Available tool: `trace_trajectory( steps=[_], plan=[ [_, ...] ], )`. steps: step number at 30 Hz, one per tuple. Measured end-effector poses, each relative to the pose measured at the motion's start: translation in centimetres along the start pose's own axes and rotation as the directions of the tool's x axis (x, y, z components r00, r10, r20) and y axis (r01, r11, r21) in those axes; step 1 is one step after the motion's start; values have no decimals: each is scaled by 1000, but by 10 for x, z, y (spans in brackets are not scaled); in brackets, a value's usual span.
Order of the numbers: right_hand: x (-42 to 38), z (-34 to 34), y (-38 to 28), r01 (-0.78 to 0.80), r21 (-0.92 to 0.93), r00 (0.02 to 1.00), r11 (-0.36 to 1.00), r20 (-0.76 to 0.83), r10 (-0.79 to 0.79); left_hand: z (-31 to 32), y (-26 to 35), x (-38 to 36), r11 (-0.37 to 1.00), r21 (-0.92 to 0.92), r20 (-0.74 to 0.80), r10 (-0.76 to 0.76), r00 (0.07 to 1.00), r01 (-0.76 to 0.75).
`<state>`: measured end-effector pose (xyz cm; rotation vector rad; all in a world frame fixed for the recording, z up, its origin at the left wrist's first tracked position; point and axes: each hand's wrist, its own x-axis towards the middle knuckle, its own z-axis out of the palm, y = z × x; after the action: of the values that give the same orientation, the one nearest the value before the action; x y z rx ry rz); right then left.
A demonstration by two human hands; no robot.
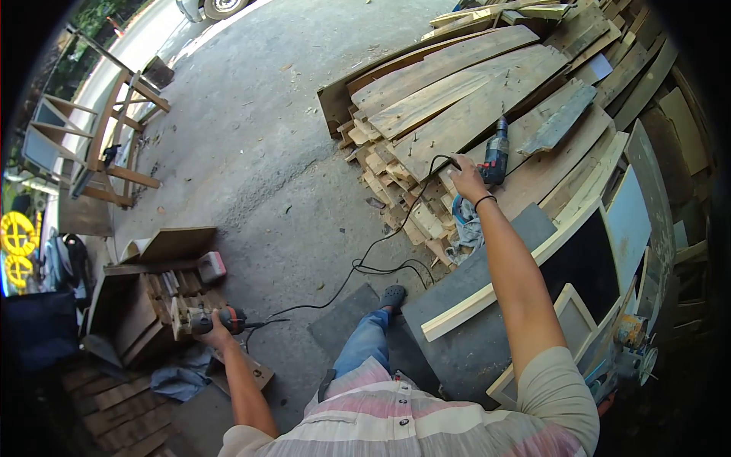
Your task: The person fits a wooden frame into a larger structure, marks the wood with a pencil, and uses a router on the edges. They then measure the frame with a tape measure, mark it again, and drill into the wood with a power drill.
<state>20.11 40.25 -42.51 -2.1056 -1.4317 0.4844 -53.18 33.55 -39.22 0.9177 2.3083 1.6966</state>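
On the left, my left hand (219,332) is closed around a corded power tool (202,321), which rests over small wood pieces (164,289) beside an open wooden box. Out to the right, my right hand (466,179) is at the handle end of a blue and black drill (496,156) lying on a stack of planks (449,91). Its fingers bend around the drill's black cable (435,161). The drill's bit end points away from me. Just below the right hand are a blue ring-shaped item (459,209) and a grey cloth (467,234).
Black cables (358,265) cross the concrete floor (251,114) between both sides. A pale wood strip (487,301) lies over a dark board at the right. Wooden frames (114,145) stand at the upper left. A blue cloth (183,381) lies lower left.
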Motion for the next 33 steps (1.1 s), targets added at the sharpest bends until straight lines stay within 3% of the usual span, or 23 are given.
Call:
trace_trajectory(
  steps=[1, 2, 3, 4, 5, 6, 9, 11, 13, 14, 15, 18, 20, 22, 23, 25, 26, 27, 28, 29, 30, 32, 33],
  plan=[
    [-6, 4, -9, 5, -30, 1000, 1000, -20, -5, -13, 16, -15, 994, -14, 134, -103, 986, 105],
    [-17, 6, -20, 3, -61, 999, 998, -36, -6, -19, 4, -26, 979, -76, 145, -178, 973, 190],
    [-33, 3, -35, 48, -40, 998, 998, -28, -49, -26, 26, -46, 967, 19, 157, -254, 954, 254],
    [-48, -4, -53, 92, -21, 995, 996, -26, -93, -30, -10, -49, 977, -83, 193, -178, 965, 196],
    [-62, -7, -64, 138, 25, 990, 990, -32, -137, -34, -9, -63, 963, -33, 226, -254, 940, 268],
    [-90, -30, -99, 171, 71, 985, 983, -5, -171, -36, -8, -77, 939, -117, 269, -284, 921, 324],
    [-163, -54, -131, 237, 77, 971, 968, -50, -234, -56, -10, -110, 927, -171, 520, -203, 830, 334],
    [-231, -76, -158, 150, 301, 987, 942, 5, -159, -75, 18, -141, 916, -237, 579, -135, 804, 325],
    [-316, -105, -191, 131, 397, 987, 908, 36, -158, -103, 42, -166, 865, -274, 747, -84, 660, 421],
    [-363, -126, -214, 57, 382, 984, 922, 133, -116, -120, 58, -180, 860, -299, 751, -56, 658, 414],
    [-410, -137, -230, -13, 361, 971, 932, 228, -75, -139, 76, -194, 828, -312, 805, -30, 593, 466],
    [-543, -123, -234, -128, 609, 830, 783, 498, -252, -182, 121, -220, 729, -315, 910, 49, 413, 608],
    [-614, -112, -247, -61, 526, 715, 848, 616, -331, -211, 154, -235, 641, -267, 959, 102, 266, 720],
    [-668, -80, -253, -83, 582, 717, 809, 599, -358, -249, 198, -254, 538, -178, 975, 209, 74, 824],
    [-680, -70, -261, -57, 582, 723, 811, 584, -369, -261, 212, -265, 483, -108, 967, 252, -20, 869],
    [-699, -53, -280, -91, 649, 898, 755, 381, -219, -287, 239, -289, 429, 38, 911, 356, -208, 903],
    [-701, -52, -287, -76, 652, 902, 755, 367, -226, -302, 252, -303, 430, 104, 861, 412, -297, 897],
    [-701, -54, -293, 64, 739, 983, 671, 68, -170, -316, 260, -318, 430, 170, 820, 437, -369, 887],
    [-701, -54, -297, 230, 773, 970, 591, -231, -75, -331, 269, -332, 432, 237, 773, 459, -438, 870],
    [-704, -58, -288, 51, 559, 966, 828, -237, 100, -349, 278, -345, 454, 290, 744, 447, -497, 843],
    [-718, -60, -277, 228, 470, 927, 853, -373, -42, -368, 288, -357, 475, 338, 713, 434, -550, 813],
    [-718, -64, -276, 260, 456, 917, 851, -393, -70, -393, 291, -381, 513, 453, 699, 304, -648, 729],
    [-719, -68, -275, 278, 446, 912, 851, -402, -87, -382, 246, -433, 193, 512, 708, 458, -538, 837]
  ],
)
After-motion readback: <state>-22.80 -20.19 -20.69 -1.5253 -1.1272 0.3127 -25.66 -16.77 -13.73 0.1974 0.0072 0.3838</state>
